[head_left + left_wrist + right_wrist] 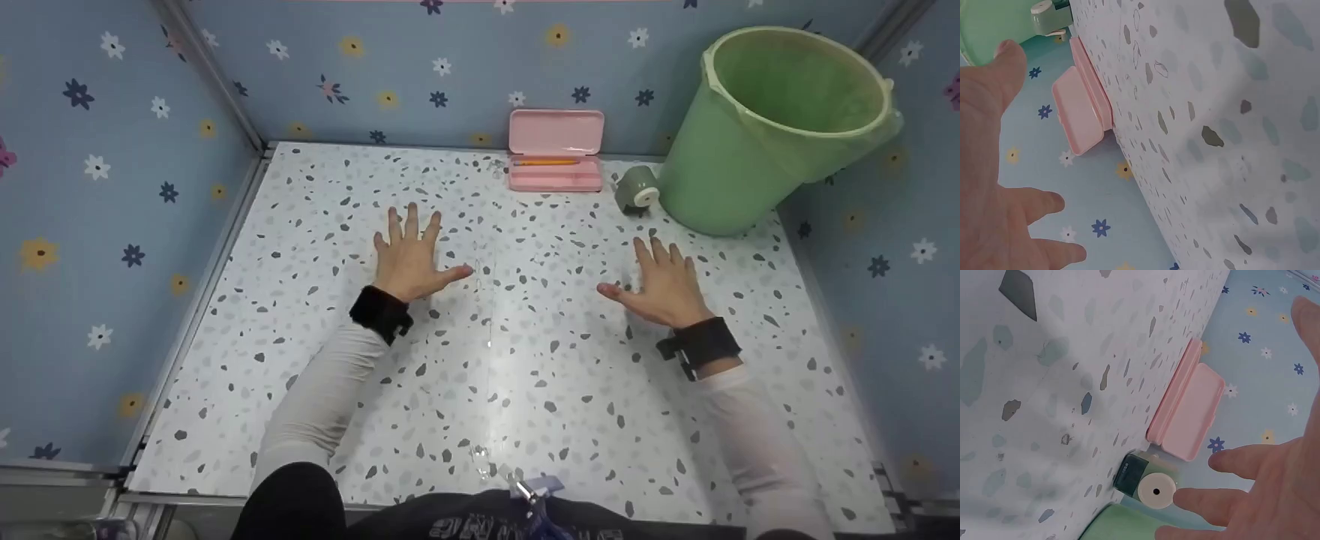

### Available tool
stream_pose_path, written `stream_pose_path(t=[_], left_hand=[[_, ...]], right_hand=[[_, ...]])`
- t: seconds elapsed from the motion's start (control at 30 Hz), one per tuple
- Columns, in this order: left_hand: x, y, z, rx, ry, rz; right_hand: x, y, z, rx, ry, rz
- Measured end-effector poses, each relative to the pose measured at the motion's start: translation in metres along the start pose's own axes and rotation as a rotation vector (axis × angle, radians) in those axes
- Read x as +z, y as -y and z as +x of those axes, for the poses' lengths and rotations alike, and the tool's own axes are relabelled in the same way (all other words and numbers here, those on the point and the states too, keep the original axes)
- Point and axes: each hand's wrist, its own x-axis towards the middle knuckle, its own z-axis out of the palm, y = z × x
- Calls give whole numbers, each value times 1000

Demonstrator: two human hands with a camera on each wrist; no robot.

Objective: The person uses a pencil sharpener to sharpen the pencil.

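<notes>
My left hand [409, 262] is spread palm down over the left-middle of the speckled table [525, 360], holding nothing. On the right, my right hand [664, 285] has its fingers apart too, with nothing in it. A pink pencil case [556, 182] lies with its lid raised at the table's back edge, an orange pencil [551, 162] inside. Beside it sits a grey-green pencil sharpener [634, 187] with a round white front. The sharpener is the thing nearest my right hand; its dark side shows in the right wrist view.
A tall green bin [727, 165] with a liner over its rim stands at the back right. Flowered blue panels [315, 82] wall the table at the back and both sides. A lanyard clip [529, 491] hangs at the front edge.
</notes>
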Motion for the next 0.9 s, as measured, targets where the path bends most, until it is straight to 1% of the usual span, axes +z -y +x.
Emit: stream_pose_path(t=[0.13,0.3,0.4,0.5,0.57,0.63,0.7,0.77,0.9], left_hand=[[3,-15,26,54,-5,-16],[9,-40,66,138,17,-94],[18,-56,89,181,25,-147],[30,-73,120,218,38,-181],[40,-83,138,218,51,-209],[49,-92,153,192,67,-242],[57,-100,166,156,84,-266],[65,-107,177,144,110,-264],[77,-121,198,200,169,-186]], right_hand=[[-1,0,-2,-7,-4,20],[0,1,-2,-31,-20,26],[4,3,-4,-62,-32,33],[6,2,-3,-91,-31,33],[11,3,-5,-106,-25,40],[18,3,-7,-119,-18,48],[24,2,-10,-132,-12,65],[28,1,-13,-134,-1,82],[28,-3,-16,-139,-13,83]])
